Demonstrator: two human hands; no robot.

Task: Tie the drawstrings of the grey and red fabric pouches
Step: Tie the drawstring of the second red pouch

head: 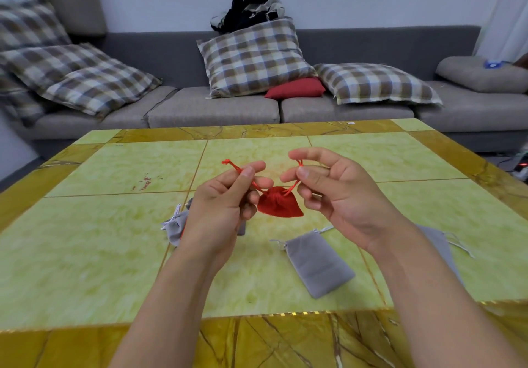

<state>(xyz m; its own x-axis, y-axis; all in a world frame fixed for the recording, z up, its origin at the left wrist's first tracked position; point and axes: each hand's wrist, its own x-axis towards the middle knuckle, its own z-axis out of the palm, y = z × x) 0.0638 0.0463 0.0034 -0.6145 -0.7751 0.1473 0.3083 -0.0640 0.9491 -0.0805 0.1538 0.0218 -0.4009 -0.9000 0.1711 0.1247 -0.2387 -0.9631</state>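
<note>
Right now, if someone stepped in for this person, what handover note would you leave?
Left hand and right hand each pinch one red drawstring, pulling apart; the red pouch hangs cinched between them above the table, no knot visible yet.
One grey pouch lies flat and open by the right wrist; others sit partly hidden behind both arms.
Left: knot the red, then the greys.

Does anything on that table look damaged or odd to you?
One thing: a cluster of reddish-brown marks on the yellow-green table, left of the left hand. It looks like a stain or chipped surface; which one is unclear. The pouches look intact, including the red pouch hanging between both hands.
</note>
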